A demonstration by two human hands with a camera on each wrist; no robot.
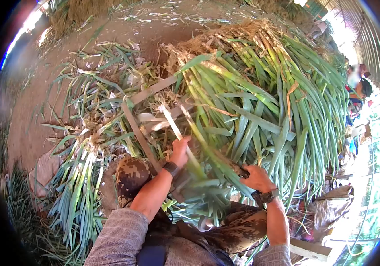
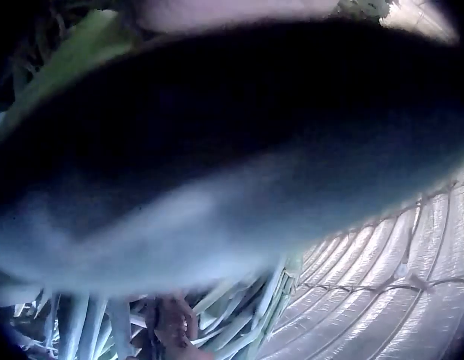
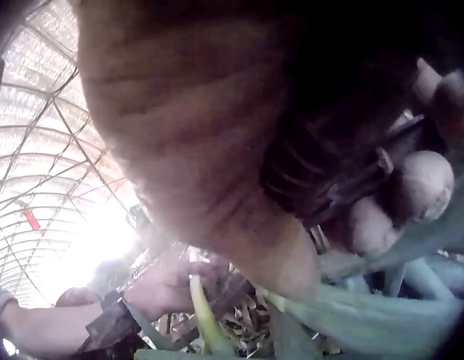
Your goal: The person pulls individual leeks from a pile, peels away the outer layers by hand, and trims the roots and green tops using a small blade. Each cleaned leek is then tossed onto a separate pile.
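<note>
My left hand (image 1: pixel 179 152) grips a long green onion (image 1: pixel 172 122) by its white stem, roots pointing away from me. In the right wrist view the left hand (image 3: pixel 168 289) shows beyond the right palm, beside a yellow-green stem (image 3: pixel 208 319). My right hand (image 1: pixel 257 178) curls its fingers round a dark ridged object (image 3: pixel 322 165); I cannot tell what it is. A blurred yellow-green onion stalk (image 1: pixel 203 137) slants down from the pile toward the right hand. Green leaves spread below both hands, over the lap. A dark, blurred shape hides most of the left wrist view.
A large pile of green onions (image 1: pixel 261 97) lies at right, roots away from me. Another bunch (image 1: pixel 81 181) lies at left among strewn trimmings (image 1: pixel 105 84). Flat brown slats (image 1: pixel 139 128) stand just ahead of the left knee (image 1: pixel 132 179). Far right, a plastic sheet (image 1: pixel 331 213) lies bunched.
</note>
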